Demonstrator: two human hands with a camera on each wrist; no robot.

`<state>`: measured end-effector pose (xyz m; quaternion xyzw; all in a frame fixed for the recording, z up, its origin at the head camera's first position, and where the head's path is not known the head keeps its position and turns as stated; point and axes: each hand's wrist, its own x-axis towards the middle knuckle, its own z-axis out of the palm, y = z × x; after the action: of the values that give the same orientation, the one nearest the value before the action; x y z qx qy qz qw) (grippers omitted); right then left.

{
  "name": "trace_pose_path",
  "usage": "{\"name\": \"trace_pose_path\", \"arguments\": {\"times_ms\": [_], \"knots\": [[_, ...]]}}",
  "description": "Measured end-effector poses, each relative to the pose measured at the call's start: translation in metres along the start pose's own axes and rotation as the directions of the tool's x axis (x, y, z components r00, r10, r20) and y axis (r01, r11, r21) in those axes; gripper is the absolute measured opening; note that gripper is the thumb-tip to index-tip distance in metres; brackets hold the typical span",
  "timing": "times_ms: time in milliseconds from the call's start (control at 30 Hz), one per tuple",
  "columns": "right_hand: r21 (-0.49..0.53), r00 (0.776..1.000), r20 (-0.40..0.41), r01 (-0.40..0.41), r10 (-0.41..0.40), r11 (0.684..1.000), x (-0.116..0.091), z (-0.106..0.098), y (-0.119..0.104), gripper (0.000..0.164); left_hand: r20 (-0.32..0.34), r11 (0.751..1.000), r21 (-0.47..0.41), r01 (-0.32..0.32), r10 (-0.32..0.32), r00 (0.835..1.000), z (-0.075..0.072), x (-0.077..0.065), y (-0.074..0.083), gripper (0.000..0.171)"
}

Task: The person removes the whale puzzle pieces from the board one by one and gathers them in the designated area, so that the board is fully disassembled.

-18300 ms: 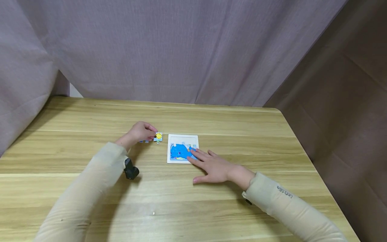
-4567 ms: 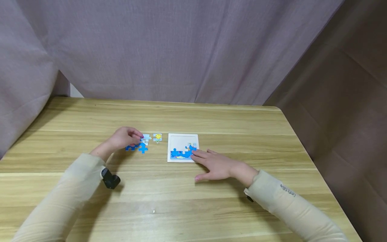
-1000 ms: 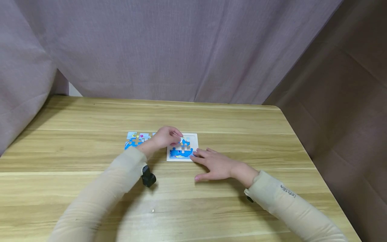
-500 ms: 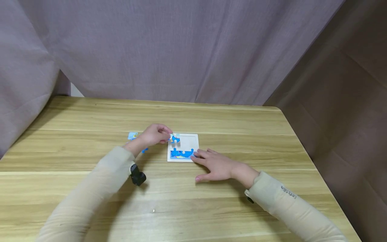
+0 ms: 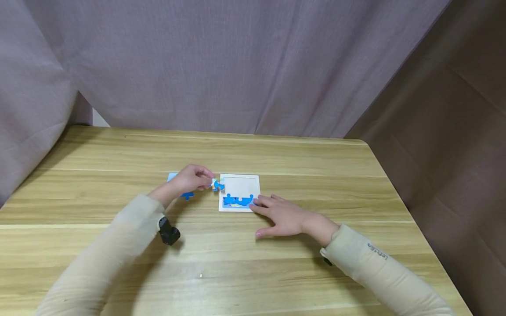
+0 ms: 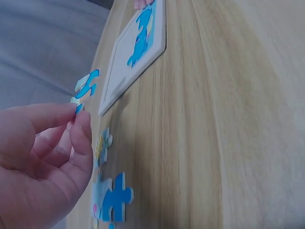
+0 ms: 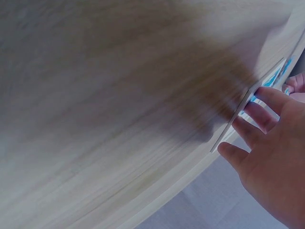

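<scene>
Between thumb and fingers my left hand (image 5: pixel 189 179) pinches a blue-and-white jigsaw puzzle piece (image 5: pixel 217 185), held just off the left edge of the puzzle frame (image 5: pixel 239 175). In the left wrist view that puzzle piece (image 6: pixel 88 85) is raised above the table. A blue strip of fitted pieces (image 5: pixel 237 201) lines the bottom of the white frame; bare backing shows above it. My right hand (image 5: pixel 284 216) lies with fingers spread, fingertips on the frame's lower right corner. Loose puzzle pieces (image 6: pixel 114 198) lie under and beside my left hand, partly hidden by it in the head view.
The wooden table (image 5: pixel 253 272) extends around both hands. A grey curtain (image 5: pixel 221 70) hangs behind its back edge, and a brown cloth (image 5: pixel 446 131) is at the right. A tiny pale speck (image 5: pixel 200 275) lies near the front.
Over the last second my left hand has lifted the puzzle piece out of the frame area and moved it left. Earlier, more pieces filled the frame. My right hand stays put.
</scene>
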<state>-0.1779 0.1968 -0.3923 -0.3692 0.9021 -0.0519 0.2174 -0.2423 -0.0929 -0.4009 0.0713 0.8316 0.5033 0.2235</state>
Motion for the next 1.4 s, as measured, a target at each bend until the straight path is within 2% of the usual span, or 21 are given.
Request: {"name": "trace_pose_path", "arguments": {"times_ms": [267,433,533,767,1000,1400], "knots": [[0.005,1.0,0.003,-0.009,0.009,1.0,0.0,0.0,-0.001,0.082,0.027,1.0,-0.017,-0.002,0.003,1.0,-0.008,-0.007,-0.009,0.027],[0.006,1.0,0.003,-0.007,0.007,1.0,0.0,0.0,-0.001,0.082,0.045,0.999,-0.019,0.031,-0.03,0.999,-0.012,-0.01,-0.012,0.026],[0.004,1.0,0.003,-0.008,0.008,1.0,0.0,0.0,-0.001,0.082,0.043,0.999,-0.014,0.048,-0.048,0.998,-0.013,-0.011,-0.012,0.024],[0.0,1.0,0.005,-0.011,0.011,1.0,0.0,0.0,-0.001,0.083,0.034,0.999,-0.008,0.039,-0.039,0.999,-0.013,-0.012,-0.016,0.023],[0.0,1.0,0.006,-0.008,0.008,1.0,0.001,-0.001,-0.002,0.082,0.005,0.999,0.04,0.032,-0.033,0.999,-0.015,-0.013,-0.016,0.022],[-0.007,1.0,0.006,-0.006,0.006,1.0,0.001,0.0,-0.001,0.082,-0.003,0.992,0.129,0.013,-0.013,1.0,-0.013,-0.013,-0.015,0.019]]}}
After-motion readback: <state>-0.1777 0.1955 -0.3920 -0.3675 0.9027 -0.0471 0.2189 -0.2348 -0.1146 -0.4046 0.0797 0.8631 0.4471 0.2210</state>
